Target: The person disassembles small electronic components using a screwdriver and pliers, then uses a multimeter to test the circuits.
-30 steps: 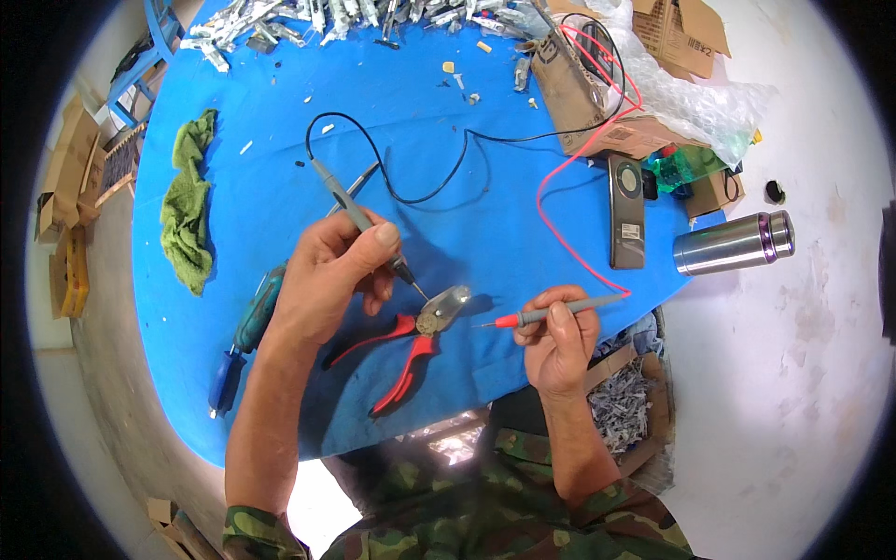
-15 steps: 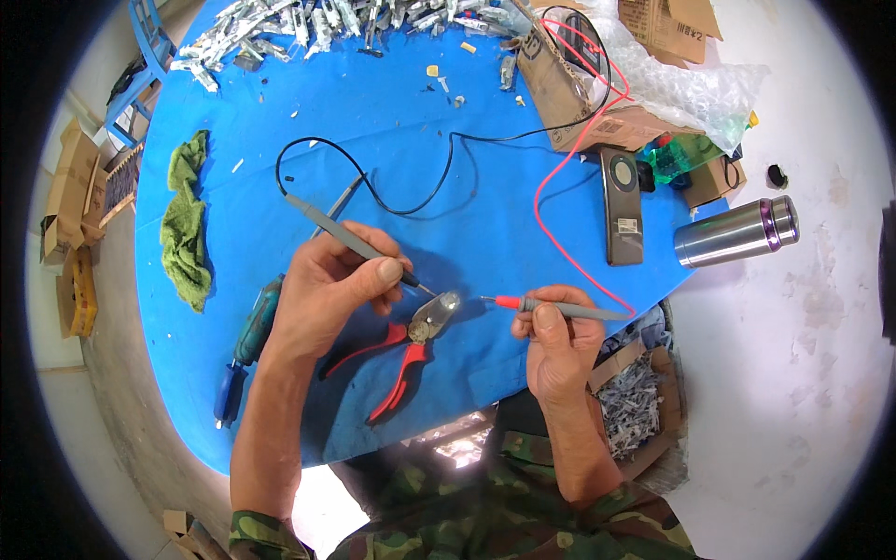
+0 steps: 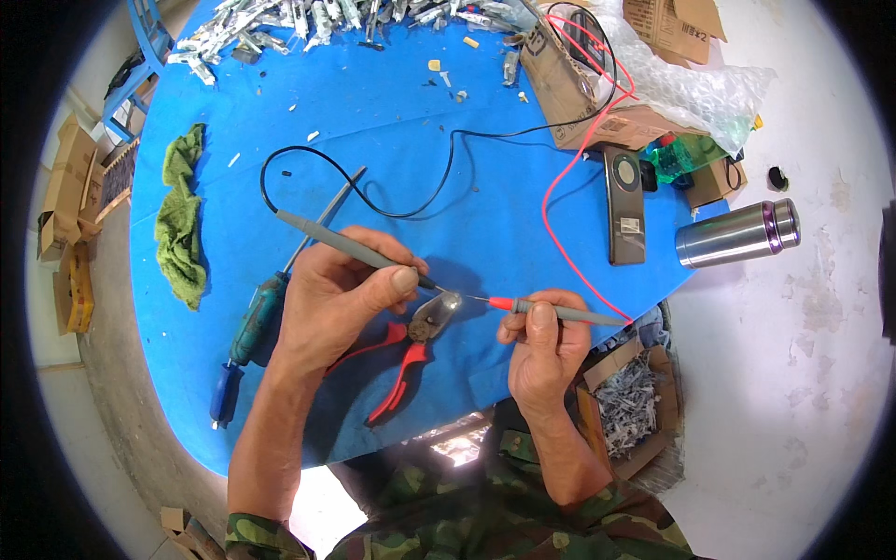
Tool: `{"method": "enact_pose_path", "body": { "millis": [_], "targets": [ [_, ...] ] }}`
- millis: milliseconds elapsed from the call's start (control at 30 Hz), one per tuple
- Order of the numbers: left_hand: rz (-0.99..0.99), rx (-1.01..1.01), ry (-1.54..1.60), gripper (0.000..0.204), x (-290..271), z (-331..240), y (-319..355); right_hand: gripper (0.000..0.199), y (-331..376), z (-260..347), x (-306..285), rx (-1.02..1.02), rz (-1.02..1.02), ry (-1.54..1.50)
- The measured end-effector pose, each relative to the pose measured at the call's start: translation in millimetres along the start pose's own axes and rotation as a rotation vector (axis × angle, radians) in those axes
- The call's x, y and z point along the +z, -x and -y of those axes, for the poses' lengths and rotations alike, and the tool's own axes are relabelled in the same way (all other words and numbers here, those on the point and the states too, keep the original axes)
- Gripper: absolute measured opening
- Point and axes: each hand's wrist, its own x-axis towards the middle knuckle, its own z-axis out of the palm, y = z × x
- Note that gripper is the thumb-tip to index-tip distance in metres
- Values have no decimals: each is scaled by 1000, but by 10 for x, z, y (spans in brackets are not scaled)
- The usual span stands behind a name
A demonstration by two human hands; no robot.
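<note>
Left hand (image 3: 331, 303) grip closed on black probe (image 3: 350, 245), right hand (image 3: 541, 350) pinching red probe (image 3: 551, 310), tips meeting above red-handled pliers (image 3: 411, 350)

This looks like a small, improvised electrical workshop. A round blue table (image 3: 523, 233) fills the middle of the frame, bearing red-handled pliers (image 3: 411, 350) at lower centre, a screwdriver (image 3: 247, 345) at lower left, a green rag (image 3: 182, 229) at left and a dark meter (image 3: 623, 203) at right with red and black test leads running from it. A heap of small metal parts (image 3: 308, 21) lines the top edge. Opened cardboard boxes (image 3: 597, 84) and bubble wrap (image 3: 691, 84) crowd the upper right, over a bare concrete floor (image 3: 803, 392).
</note>
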Motion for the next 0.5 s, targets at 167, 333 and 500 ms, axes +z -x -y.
{"method": "enact_pose_path", "body": {
  "millis": [167,333,500],
  "targets": [
    [-3,7,6,18,11,-11,1,15,-3,23,17,7,24,11],
    [-12,24,-5,20,43,31,0,15,-8,19,14,12,40,6],
    [-14,35,-8,22,48,43,-2,16,-12,22,11,9,42,11]
  ]
}}
